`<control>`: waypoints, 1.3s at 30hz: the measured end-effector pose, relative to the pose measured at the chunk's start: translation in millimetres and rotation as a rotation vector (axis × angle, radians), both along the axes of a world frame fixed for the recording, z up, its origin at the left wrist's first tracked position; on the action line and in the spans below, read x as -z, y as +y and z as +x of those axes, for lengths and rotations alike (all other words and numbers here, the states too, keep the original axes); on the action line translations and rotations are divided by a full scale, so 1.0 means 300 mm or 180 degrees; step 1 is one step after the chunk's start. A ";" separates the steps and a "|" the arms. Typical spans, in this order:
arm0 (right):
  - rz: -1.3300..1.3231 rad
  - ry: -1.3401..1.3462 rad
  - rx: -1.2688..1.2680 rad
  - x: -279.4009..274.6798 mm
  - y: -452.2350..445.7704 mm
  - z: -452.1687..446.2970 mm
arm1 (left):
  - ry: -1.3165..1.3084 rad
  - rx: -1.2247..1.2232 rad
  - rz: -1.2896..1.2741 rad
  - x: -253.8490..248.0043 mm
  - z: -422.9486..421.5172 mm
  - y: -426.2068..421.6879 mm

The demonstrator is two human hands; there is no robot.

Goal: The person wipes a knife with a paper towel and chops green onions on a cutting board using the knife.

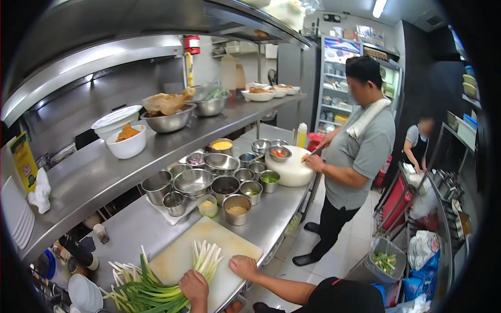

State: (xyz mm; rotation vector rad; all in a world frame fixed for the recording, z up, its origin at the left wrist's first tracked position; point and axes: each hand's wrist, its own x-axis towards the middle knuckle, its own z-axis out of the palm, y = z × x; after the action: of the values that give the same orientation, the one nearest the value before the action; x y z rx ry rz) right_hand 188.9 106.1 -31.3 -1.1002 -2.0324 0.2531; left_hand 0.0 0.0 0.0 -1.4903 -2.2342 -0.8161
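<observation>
Stainless-steel counter: smooth, long; bare strip left of the cutting board, further bare steel at right, between the pots and the counter's long edge. Board: pale, flat, rectangular, rubbed surface; open room across its upper half; right-hand side near the counter edge, tiled floor beyond. Steel shelf: overhangs the far side of the counter, limiting height there.

Spring onions: one large bunch, glossy; slender white stems lying loose-ended on the board, long green leaves fanning left off it onto the counter. Left hand: fingers curled round the bunch, on the green part. Right hand: at the board's right side, apart from the stems, fingers folded in; whether it pinches anything cannot be told.

Steel pots: round, shiny, clustered behind the board. White block: thick, round, matt; co-worker in grey beside it, cutting.
</observation>
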 end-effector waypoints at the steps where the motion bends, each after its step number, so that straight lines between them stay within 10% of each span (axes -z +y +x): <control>1: -0.0070 -0.0036 0.0025 -0.013 -0.009 -0.012 | -0.0012 -0.0040 -0.0027 -0.015 -0.010 -0.005; 39: 0.0037 0.0447 -0.0087 0.006 0.007 0.031 | 0.0141 0.0190 -0.0694 -0.062 0.024 -0.012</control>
State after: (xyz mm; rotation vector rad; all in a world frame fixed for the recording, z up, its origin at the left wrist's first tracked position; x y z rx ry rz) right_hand 198.2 108.3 -33.2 -1.0194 -1.9228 0.3233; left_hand 7.1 -3.7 18.7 -1.6621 -2.3168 -0.5641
